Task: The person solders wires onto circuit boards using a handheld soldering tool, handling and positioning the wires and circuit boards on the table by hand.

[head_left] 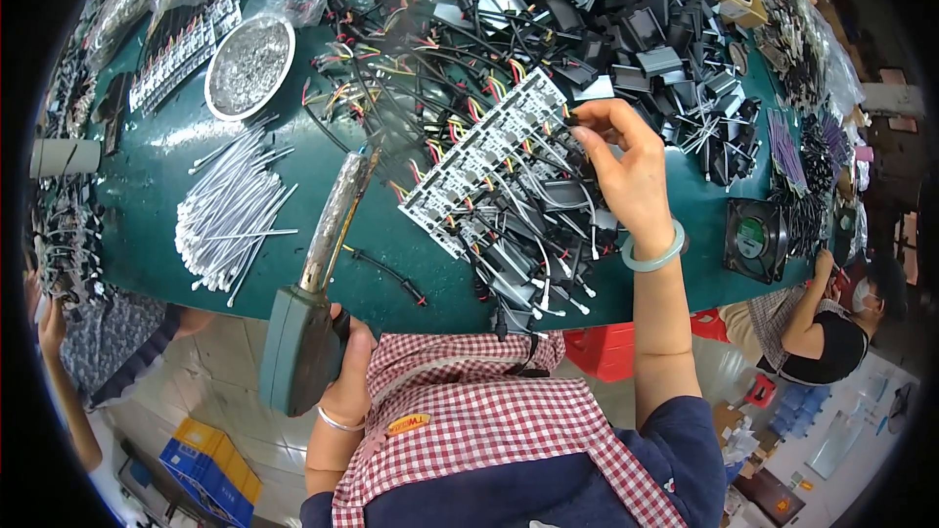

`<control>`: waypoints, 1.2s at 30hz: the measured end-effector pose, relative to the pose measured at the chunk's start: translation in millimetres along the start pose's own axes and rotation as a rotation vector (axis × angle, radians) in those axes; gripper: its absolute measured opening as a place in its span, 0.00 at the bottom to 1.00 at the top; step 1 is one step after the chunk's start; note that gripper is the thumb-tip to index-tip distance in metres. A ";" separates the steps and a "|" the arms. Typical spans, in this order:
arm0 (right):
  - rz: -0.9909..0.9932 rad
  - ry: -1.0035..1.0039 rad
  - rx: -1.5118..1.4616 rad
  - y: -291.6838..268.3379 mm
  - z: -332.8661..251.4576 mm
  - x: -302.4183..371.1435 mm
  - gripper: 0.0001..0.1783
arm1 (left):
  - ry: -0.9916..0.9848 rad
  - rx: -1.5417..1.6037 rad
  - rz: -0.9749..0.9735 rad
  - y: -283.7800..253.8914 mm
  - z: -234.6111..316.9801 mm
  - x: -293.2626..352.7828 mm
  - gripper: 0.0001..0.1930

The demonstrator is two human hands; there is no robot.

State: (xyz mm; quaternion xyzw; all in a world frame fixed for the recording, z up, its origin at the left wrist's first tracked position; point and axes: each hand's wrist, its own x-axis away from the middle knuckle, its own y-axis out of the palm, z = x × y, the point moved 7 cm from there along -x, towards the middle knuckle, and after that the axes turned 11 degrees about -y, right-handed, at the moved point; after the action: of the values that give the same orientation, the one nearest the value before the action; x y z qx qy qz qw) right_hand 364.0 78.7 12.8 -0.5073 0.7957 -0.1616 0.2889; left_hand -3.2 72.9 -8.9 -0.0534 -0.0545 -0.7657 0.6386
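Your L hand (348, 372) is wrapped round the green grip of a soldering gun (298, 357), metal barrel pointing up & away from you. Its tip is near the coloured wires (357, 93), left of the board strip; can't tell if it touches any. Your R hand (628, 171) is at the strip's far R end, thumb & forefinger close tog.; can't tell if they pinch a wire or just rest there.

The board strip (489, 149) lies at a slant mid-table, R end farther from you, w/ red, yellow & black wires along its far edge. Black cables w/ white plugs (548, 288) bunch on the near side, down to the table edge. One loose black cable (391, 276) lies btwn gun & bunch.

Further out on the green table (137, 235): pile of white sticks (230, 215) to the L, white-rimmed bowl (292, 44) of silvery bits behind it, 2nd board strip (184, 57) beside that. Black plastic cases (650, 29) heap up far R; square black fan (753, 240) near the R edge. Co-worker (827, 332) sits beyond, far R.
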 end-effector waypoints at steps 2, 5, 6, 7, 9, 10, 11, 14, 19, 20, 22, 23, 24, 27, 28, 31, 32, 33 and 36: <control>-0.001 -0.071 0.063 0.1 -7.4 -2.7 0.10 | 0.014 -0.030 -0.003 -0.6 -0.9 0.9 0.23; 0.010 -0.169 0.148 -0.3 -18.2 -4.7 0.12 | -0.003 -0.011 -0.010 -0.3 -1.4 1.7 0.22; 0.017 -0.223 0.202 -1.8 -23.1 -4.8 0.13 | -0.002 -0.009 -0.007 1.4 3.6 1.5 0.22; 0.024 -0.278 0.253 -1.7 -28.0 -4.7 0.13 | -0.057 0.002 -0.041 5.9 8.5 1.4 0.21; 0.029 -0.303 0.240 0.5 -31.4 -5.8 0.13 | -0.109 0.015 -0.070 8.6 8.6 2.3 0.20; 0.024 -0.300 0.239 0.8 -32.1 -6.2 0.13 | -0.105 0.001 -0.066 8.3 8.2 2.6 0.20; 0.019 -0.297 0.238 1.2 -32.5 -6.7 0.13 | -0.100 -0.013 -0.063 7.8 8.0 2.7 0.20; 0.019 -0.351 0.294 3.8 -31.4 -5.0 0.13 | -0.105 0.001 -0.085 7.1 8.4 2.5 0.20; -0.019 -0.389 0.339 7.7 -29.3 -8.2 0.14 | -0.063 -0.013 -0.049 -1.3 -3.9 3.0 0.20; -0.033 -0.372 0.306 8.4 -26.7 -8.8 0.14 | 0.002 -0.024 -0.007 -5.4 -5.3 3.7 0.20; -0.040 -0.365 0.287 7.9 -23.6 -8.0 0.14 | 0.009 -0.031 -0.010 -6.6 -7.8 4.9 0.20; -0.045 -0.358 0.264 7.4 -22.5 -8.0 0.14 | 0.017 -0.040 -0.011 -6.1 -7.7 5.2 0.20; -0.045 -0.357 0.268 6.9 -24.1 -7.7 0.14 | 0.017 -0.038 -0.013 -5.3 -7.5 5.3 0.20; -0.002 -0.320 0.266 5.1 -31.1 -5.9 0.13 | -0.009 -0.016 -0.014 -3.7 -8.9 4.3 0.20; 0.051 -0.386 0.299 3.3 -39.1 -4.0 0.13 | -0.014 -0.009 -0.010 -4.0 -9.3 4.9 0.20; 0.076 -0.434 0.260 6.7 -52.4 6.8 0.13 | -0.014 -0.011 -0.008 -3.0 -8.7 5.3 0.20; 0.046 -0.439 0.261 11.7 -54.8 8.7 0.13 | -0.010 -0.019 -0.011 -2.4 -8.1 5.5 0.21; 0.016 -0.444 0.262 16.6 -57.0 10.2 0.13 | -0.011 -0.019 -0.014 -2.0 -8.7 6.0 0.21; -0.020 -0.435 0.298 21.4 -52.8 13.6 0.15 | -0.016 -0.011 -0.009 -1.6 -11.0 5.6 0.21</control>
State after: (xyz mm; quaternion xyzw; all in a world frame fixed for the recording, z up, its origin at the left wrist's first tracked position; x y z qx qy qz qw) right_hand 311.4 73.8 38.2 -0.4895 0.6773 -0.1670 0.5232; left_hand -5.8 66.1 -18.9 -0.0629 -0.0555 -0.7683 0.6346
